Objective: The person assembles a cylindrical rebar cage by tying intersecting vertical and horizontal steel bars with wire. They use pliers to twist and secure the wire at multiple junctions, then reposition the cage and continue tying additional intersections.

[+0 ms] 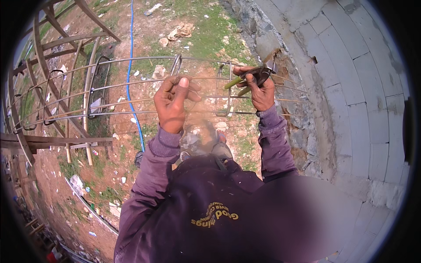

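My right hand grips a pair of pincers with green handles and a dark metal head, held at the right end of a long cage of steel bars. Beside the cage's middle is my left hand, thumb pressed against curled fingers. A faint thin line curves near its fingertips; what it pinches is too small to name. Steel bars run left to right, passing just beyond my hands. A rectangular stirrup rings them between my hands, and more stirrups stand farther left.
Wooden poles and planks form a frame at the left, under the cage. A blue hose crosses the littered ground. To the right rises a grey block wall with a rough stone base.
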Demonstrator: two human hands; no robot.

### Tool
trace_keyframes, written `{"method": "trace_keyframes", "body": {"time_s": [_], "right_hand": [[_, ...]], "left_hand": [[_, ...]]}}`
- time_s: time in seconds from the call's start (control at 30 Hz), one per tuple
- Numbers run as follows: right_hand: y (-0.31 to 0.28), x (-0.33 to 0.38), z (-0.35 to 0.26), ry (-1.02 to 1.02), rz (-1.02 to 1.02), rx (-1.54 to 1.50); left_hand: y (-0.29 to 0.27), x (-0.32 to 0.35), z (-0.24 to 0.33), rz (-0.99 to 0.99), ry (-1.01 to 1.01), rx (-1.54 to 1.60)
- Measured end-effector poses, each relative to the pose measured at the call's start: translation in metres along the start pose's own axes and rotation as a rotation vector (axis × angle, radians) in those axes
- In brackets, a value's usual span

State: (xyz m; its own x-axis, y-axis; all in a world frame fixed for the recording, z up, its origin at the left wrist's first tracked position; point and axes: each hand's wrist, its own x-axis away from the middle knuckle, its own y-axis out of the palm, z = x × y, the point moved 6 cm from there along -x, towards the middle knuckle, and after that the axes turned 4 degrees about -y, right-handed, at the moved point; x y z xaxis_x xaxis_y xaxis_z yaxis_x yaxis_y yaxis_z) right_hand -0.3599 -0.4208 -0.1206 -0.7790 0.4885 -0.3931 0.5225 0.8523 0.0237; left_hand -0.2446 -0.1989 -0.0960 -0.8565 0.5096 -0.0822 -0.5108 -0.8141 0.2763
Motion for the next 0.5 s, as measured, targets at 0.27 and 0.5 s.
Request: {"method": "trace_keyframes", "body": {"time_s": [0.27,0.5], "right_hand": [[-0.002,0.018,0.053,0.174,-0.060,0.549],[0.026,0.018,-0.005,-0.163,0.023,0.804]], "left_hand": [[-0.052,0.042,-0.009,0.022,-0.168,0.123],[-0.048,0.028,-0.010,0.056,-0.213,0.313]]}}
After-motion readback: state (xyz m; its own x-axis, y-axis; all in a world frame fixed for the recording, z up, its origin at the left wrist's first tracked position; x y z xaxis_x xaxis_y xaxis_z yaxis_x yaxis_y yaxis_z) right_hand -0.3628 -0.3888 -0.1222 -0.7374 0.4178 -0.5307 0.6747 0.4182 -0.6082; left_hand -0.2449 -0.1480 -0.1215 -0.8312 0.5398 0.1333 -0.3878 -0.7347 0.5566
